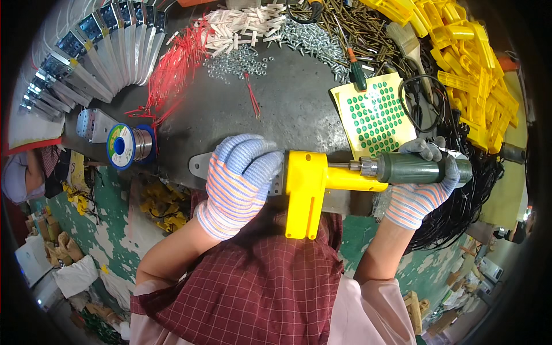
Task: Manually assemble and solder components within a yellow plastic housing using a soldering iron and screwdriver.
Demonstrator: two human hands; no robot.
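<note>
My left hand (241,178), in a striped knit glove, is closed around a flat metal plate (198,165) whose rounded, holed end sticks out to the left. At the plate's right end sits a yellow plastic housing (306,187), jutting toward me over the table's front edge. My right hand (428,178), gloved alike, grips a dark green electric screwdriver (411,167) lying sideways. Its bit (339,165) points left and meets the housing's right side, above a yellow arm of the housing. The bit's tip is hidden.
Red wires (178,75), white pieces (244,26), nuts (238,62) and screws (316,41) lie at the back. A solder spool (129,146) stands left, below metal-and-plastic assemblies (109,49). Right are a green-dotted sticker sheet (376,112), a hand screwdriver (356,75), a brush (405,40) and yellow housings (477,75).
</note>
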